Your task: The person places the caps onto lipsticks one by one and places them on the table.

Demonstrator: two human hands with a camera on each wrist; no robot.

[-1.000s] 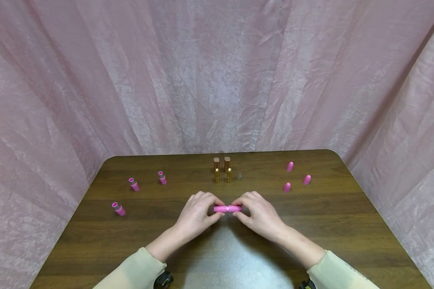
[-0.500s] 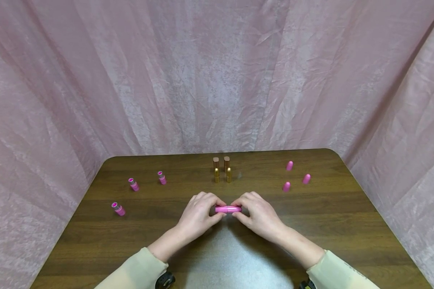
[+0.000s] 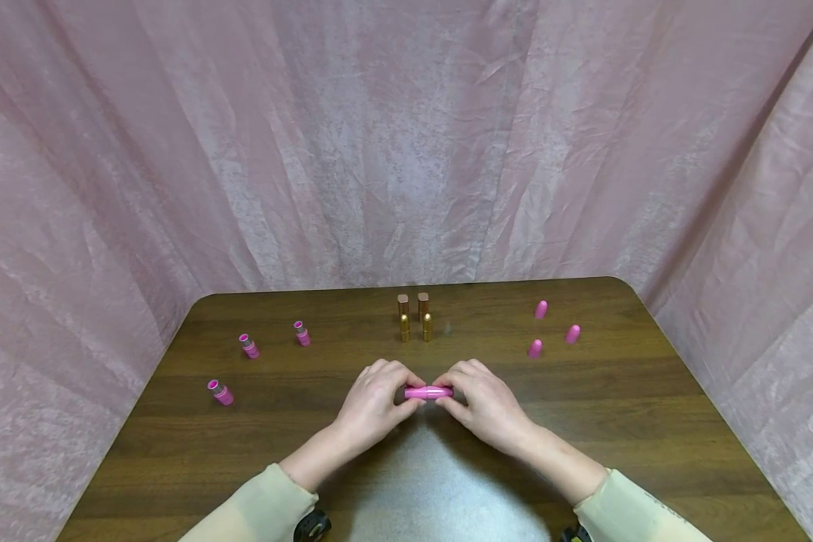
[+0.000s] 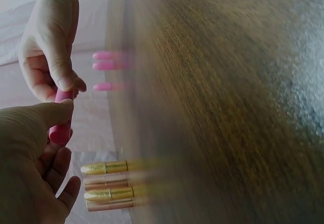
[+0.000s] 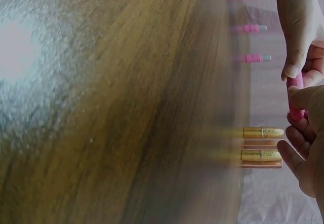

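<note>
In the head view, a pink lipstick tube [image 3: 428, 393] lies sideways between my two hands over the middle of the table. My left hand [image 3: 375, 400] pinches its left end between thumb and fingers. The rounded right end is pinched the same way by my right hand [image 3: 485, 401]. Its two halves meet at a thin seam near the middle. In the left wrist view, the flat end of the pink lipstick tube [image 4: 60, 134] shows beside the left thumb. Fingertips hide parts of both ends.
Three uncapped pink lipstick bases [image 3: 249, 346] stand on the left of the wooden table [image 3: 176, 467]. Three pink rounded caps [image 3: 535, 348] stand at the right. Beyond the hands are two gold lipsticks [image 3: 427, 328], with two copper-coloured tubes [image 3: 403, 304] behind them. A pink curtain [image 3: 406, 150] hangs behind.
A silver band showed between the tube's halves one second ago; the halves have since come together. My left hand has shifted slightly right, while the right hand has stayed nearly still.
</note>
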